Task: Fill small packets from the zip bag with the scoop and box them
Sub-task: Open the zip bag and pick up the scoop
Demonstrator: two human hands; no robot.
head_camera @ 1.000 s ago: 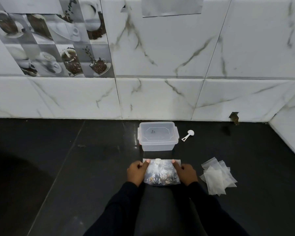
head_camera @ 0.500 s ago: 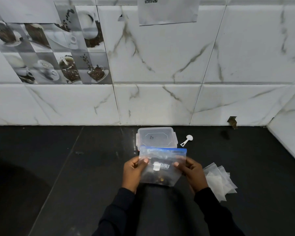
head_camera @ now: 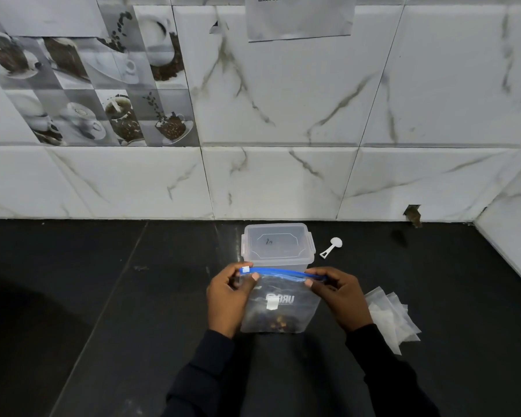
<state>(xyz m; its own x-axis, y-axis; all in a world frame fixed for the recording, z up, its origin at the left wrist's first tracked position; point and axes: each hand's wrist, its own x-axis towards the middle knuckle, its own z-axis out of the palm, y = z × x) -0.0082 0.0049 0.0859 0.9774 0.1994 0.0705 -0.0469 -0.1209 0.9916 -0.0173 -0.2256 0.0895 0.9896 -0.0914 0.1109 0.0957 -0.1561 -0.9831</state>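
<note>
I hold a clear zip bag (head_camera: 278, 305) upright in front of me, its blue zip strip on top and brown bits settled at the bottom. My left hand (head_camera: 227, 296) pinches the strip's left end near the white slider. My right hand (head_camera: 339, 294) pinches the right end. Behind the bag stands a clear plastic box (head_camera: 278, 245) with its lid on. A small white scoop (head_camera: 331, 247) lies to the right of the box. A pile of small empty packets (head_camera: 391, 319) lies on the floor at my right.
A black tiled floor (head_camera: 103, 296) spreads around everything. A white marble-tiled wall (head_camera: 283, 176) rises just behind the box, and a side wall (head_camera: 512, 242) closes the right. My dark-clothed legs are below the bag.
The bag has come up off my lap and now stands upright. Both hands have shifted from its sides to the ends of the zip strip.
</note>
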